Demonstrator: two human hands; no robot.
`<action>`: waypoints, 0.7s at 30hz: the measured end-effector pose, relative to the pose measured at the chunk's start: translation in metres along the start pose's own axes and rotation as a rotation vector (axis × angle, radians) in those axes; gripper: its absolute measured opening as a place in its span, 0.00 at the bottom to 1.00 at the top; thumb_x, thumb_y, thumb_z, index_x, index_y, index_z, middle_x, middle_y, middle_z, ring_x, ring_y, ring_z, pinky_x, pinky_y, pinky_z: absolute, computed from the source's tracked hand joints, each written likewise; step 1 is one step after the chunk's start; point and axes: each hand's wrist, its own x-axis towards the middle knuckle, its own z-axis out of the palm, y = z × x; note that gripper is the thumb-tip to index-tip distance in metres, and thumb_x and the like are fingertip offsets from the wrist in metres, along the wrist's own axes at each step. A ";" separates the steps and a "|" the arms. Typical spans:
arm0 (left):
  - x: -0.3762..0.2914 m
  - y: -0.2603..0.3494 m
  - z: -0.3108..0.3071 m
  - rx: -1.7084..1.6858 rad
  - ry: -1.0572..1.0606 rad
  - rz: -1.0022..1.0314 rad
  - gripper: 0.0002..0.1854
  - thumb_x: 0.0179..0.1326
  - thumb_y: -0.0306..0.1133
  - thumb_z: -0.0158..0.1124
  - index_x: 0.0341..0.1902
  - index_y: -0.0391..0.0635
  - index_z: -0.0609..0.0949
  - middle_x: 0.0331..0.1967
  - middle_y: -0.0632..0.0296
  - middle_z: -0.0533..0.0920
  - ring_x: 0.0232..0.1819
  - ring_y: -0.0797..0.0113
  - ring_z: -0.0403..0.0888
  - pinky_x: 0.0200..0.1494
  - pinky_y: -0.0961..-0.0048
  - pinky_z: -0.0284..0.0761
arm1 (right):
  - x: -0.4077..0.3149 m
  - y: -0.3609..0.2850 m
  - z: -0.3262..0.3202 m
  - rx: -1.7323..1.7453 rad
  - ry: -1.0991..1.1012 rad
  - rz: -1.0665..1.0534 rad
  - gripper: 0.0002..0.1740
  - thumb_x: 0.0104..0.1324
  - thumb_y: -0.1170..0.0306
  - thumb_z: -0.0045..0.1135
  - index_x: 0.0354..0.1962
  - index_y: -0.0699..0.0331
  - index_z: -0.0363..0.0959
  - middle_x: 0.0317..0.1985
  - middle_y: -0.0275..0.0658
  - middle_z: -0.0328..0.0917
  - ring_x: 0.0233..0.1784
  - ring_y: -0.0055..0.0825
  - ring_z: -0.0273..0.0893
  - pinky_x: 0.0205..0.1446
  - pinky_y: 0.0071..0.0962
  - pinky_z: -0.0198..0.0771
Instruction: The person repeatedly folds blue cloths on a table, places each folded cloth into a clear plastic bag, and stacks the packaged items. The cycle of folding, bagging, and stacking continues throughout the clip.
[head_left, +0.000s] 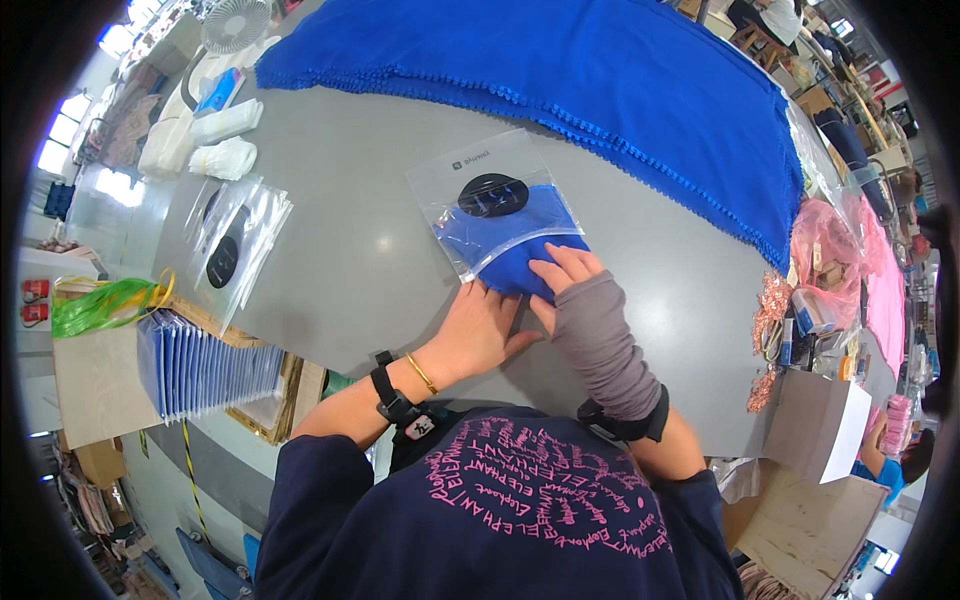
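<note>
A clear plastic zip bag (491, 157) with a black oval print lies on the grey table, its mouth towards me. Folded blue cloth (517, 271) sits partly inside the bag and partly out through the mouth. My left hand (480, 334) is at the near edge of the cloth by the bag's corner, fingertips partly hidden, thumb apart. Over the right side of the cloth, my right hand (570, 277) has its fingers on top and its thumb at the near edge. A grey sleeve covers that wrist.
Blue fabric with scalloped trim (570, 67) spreads across the table's far side. Clear bags (240, 247) are stacked at left, near white rolls (225, 139). Below, a box (105, 375) holds a row of filled blue packets (206, 367). A white carton (817, 424) stands at right.
</note>
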 end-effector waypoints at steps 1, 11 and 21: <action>0.003 -0.001 0.001 -0.009 -0.045 -0.005 0.41 0.65 0.57 0.68 0.67 0.30 0.76 0.69 0.39 0.72 0.72 0.34 0.64 0.79 0.43 0.55 | 0.003 -0.001 0.005 -0.008 -0.016 0.015 0.28 0.56 0.69 0.72 0.55 0.64 0.78 0.61 0.51 0.77 0.64 0.53 0.74 0.66 0.48 0.73; 0.001 -0.003 -0.002 0.059 0.006 0.039 0.46 0.64 0.55 0.69 0.72 0.28 0.70 0.75 0.36 0.65 0.74 0.32 0.61 0.80 0.40 0.52 | 0.066 0.004 0.055 0.128 -0.070 0.076 0.24 0.66 0.69 0.68 0.59 0.67 0.78 0.64 0.54 0.76 0.70 0.52 0.73 0.69 0.43 0.73; -0.014 -0.001 -0.075 -0.195 -0.140 0.384 0.12 0.66 0.35 0.68 0.45 0.38 0.85 0.45 0.51 0.86 0.45 0.53 0.84 0.48 0.59 0.82 | 0.016 0.023 0.036 -0.186 -0.119 -0.184 0.27 0.62 0.72 0.57 0.61 0.64 0.75 0.69 0.53 0.69 0.77 0.53 0.66 0.67 0.47 0.76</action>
